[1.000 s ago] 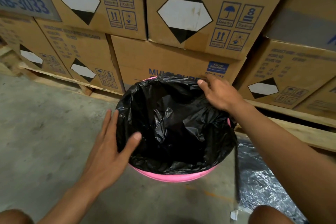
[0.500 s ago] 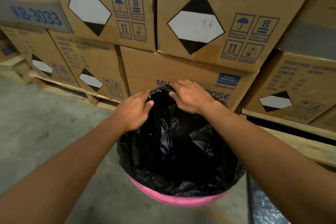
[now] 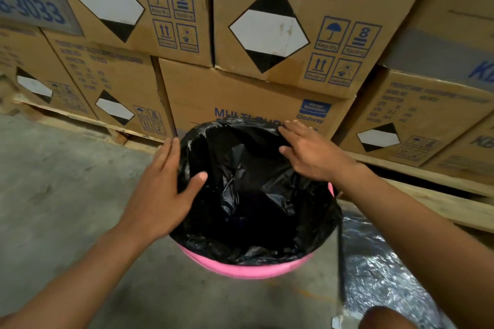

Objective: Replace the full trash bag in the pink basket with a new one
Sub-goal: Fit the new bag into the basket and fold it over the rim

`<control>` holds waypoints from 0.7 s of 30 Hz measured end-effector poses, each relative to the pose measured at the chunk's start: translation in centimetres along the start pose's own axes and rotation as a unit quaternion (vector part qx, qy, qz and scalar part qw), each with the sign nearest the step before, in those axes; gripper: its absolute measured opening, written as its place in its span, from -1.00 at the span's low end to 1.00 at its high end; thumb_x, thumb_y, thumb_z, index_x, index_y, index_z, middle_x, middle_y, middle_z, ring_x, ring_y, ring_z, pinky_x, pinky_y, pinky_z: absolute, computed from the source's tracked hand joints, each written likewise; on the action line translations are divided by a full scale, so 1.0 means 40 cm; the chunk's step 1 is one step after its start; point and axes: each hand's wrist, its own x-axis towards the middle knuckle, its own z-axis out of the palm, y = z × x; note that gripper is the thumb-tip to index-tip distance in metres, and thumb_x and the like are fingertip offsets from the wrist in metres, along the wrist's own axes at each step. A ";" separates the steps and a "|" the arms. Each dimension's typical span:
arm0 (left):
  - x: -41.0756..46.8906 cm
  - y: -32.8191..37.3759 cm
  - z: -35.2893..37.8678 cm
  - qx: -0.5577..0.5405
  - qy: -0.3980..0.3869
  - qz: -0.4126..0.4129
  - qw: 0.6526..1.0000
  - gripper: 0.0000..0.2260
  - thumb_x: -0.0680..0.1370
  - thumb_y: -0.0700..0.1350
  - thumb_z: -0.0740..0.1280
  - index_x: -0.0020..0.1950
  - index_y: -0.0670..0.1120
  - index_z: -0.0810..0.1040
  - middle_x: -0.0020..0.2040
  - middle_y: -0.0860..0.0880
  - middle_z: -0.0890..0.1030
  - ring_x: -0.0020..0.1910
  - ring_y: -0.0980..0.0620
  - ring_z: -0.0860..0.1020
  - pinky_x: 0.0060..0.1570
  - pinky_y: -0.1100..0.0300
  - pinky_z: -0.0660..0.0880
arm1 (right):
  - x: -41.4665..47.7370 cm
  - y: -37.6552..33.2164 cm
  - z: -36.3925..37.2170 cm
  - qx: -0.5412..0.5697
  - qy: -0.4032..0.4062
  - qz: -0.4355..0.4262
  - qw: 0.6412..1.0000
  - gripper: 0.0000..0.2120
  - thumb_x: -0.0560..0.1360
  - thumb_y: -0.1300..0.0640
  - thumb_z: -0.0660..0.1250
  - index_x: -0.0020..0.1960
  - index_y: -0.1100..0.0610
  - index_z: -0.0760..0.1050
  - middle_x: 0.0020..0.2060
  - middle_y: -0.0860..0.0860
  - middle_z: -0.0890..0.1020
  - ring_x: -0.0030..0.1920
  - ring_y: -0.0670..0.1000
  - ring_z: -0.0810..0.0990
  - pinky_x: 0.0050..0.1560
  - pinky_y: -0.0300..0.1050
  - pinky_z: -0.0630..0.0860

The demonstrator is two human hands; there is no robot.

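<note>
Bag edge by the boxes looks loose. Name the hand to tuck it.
Right. The right hand already lies on the bag at the far rim beside the boxes; the left hand is flat on the basket's left side.

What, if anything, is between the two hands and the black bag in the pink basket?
Nothing visible. The left hand lies flat against the left edge of the black bag, thumb over the rim. The right hand rests on the bag's far right edge. The bag already lines the pink basket, its mouth open.
</note>
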 end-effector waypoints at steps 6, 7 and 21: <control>-0.114 -0.037 0.018 -0.037 -0.070 -0.036 0.996 -0.07 0.45 0.47 0.12 0.61 0.14 -0.31 0.58 0.25 -0.35 0.52 0.26 -0.12 0.52 0.05 0.15 | -0.067 0.055 0.033 0.128 -0.073 0.082 0.986 -0.29 0.68 -0.26 -0.02 0.66 0.04 -0.21 0.65 -0.04 -0.16 0.64 -0.06 -0.13 0.58 -0.13 -0.03; -0.118 -0.037 0.013 -0.035 -0.068 -0.042 0.996 -0.08 0.45 0.47 0.11 0.60 0.15 -0.33 0.59 0.23 -0.35 0.54 0.24 -0.14 0.55 0.01 0.11 | -0.071 0.056 0.038 0.141 -0.063 0.090 0.984 -0.28 0.68 -0.26 -0.03 0.66 0.04 -0.23 0.65 -0.04 -0.17 0.64 -0.05 -0.13 0.59 -0.10 -0.01; -0.191 0.004 0.033 -0.027 -0.071 -0.052 0.996 0.19 0.13 0.69 0.17 0.55 0.28 -0.37 0.53 0.30 -0.45 0.62 0.03 -0.14 0.53 -0.18 0.17 | -0.117 0.083 0.086 0.225 0.008 0.087 0.970 -0.40 0.71 -0.12 0.06 0.67 0.01 -0.05 0.64 -0.13 -0.01 0.61 -0.17 -0.07 0.46 -0.35 -0.14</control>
